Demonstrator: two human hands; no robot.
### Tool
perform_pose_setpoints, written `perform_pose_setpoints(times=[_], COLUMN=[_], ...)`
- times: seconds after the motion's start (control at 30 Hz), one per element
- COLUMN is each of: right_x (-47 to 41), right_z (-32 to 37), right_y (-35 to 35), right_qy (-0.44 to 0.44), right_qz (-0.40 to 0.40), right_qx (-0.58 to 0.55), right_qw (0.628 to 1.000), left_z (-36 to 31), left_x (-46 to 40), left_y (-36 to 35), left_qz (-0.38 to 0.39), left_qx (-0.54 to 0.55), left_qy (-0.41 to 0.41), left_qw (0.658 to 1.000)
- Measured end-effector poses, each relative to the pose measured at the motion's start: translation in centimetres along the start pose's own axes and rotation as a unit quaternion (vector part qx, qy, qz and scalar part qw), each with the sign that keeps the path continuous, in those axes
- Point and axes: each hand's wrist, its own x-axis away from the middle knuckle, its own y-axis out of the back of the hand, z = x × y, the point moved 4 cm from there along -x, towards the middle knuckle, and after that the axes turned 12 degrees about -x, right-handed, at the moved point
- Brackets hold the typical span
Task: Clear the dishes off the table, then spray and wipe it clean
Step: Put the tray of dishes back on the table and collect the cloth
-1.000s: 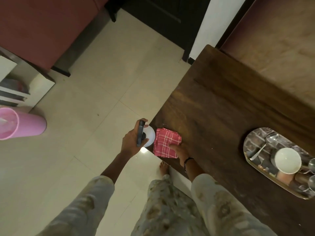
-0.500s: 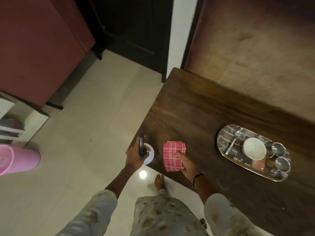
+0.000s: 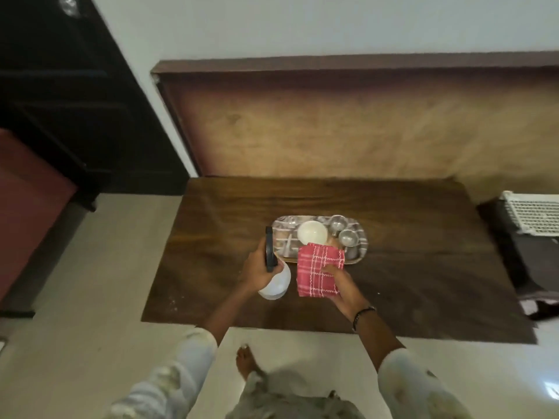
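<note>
A dark wooden table (image 3: 408, 267) stands against the wall. On its middle sits an oval metal tray (image 3: 361, 234) holding a white bowl (image 3: 312, 231), two steel cups (image 3: 348, 237) and a spoon. My left hand (image 3: 255, 269) grips a white spray bottle (image 3: 276, 282) with a black nozzle, held over the table left of the tray. My right hand (image 3: 341, 285) holds a folded red checked cloth (image 3: 317, 269) above the table, and the cloth hides the tray's near edge.
A white plastic basket (image 3: 532, 216) rests on a dark stand at the table's right end. A wooden panel (image 3: 348, 128) backs the table. A dark door and a red cabinet (image 3: 27, 201) are at the left. Pale tiled floor lies in front.
The view has swung from the table's left end to face its front. Both hands, with bottle and cloth, now sit over the table's middle, close to the tray.
</note>
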Motion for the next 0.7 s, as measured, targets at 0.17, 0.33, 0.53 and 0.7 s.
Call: perform_pose_setpoints(times=[0.17, 0.33, 0.53, 0.7], right_x=[4.1, 6.8, 6.8, 4.8], right_z=[7.0, 13.0, 19.9, 26.5], right_y=[9.0, 17.2, 26.2, 33.3], right_qy=[0.077, 0.129, 0.159, 0.169], right_qz=[-0.011, -0.044, -0.089, -0.140], right_qx=[-0.016, -0.032, -0.030, -0.044], right_qw=[0.997, 0.990, 0.983, 0.975], left_z=[-11.5, -21.9, -31.9, -39.4], left_x=[-1.0, -2.0, -5.1, -9.0], left_y=[-6.7, -12.8, -19.8, -26.1], left_qz=[0.057, 0.116, 0.150, 0.171], left_qx=[0.006, -0.007, -0.029, -0.041], left_qy=[-0.082, -0.139, -0.175, -0.188], left_qw=[0.995, 0.983, 0.973, 0.966])
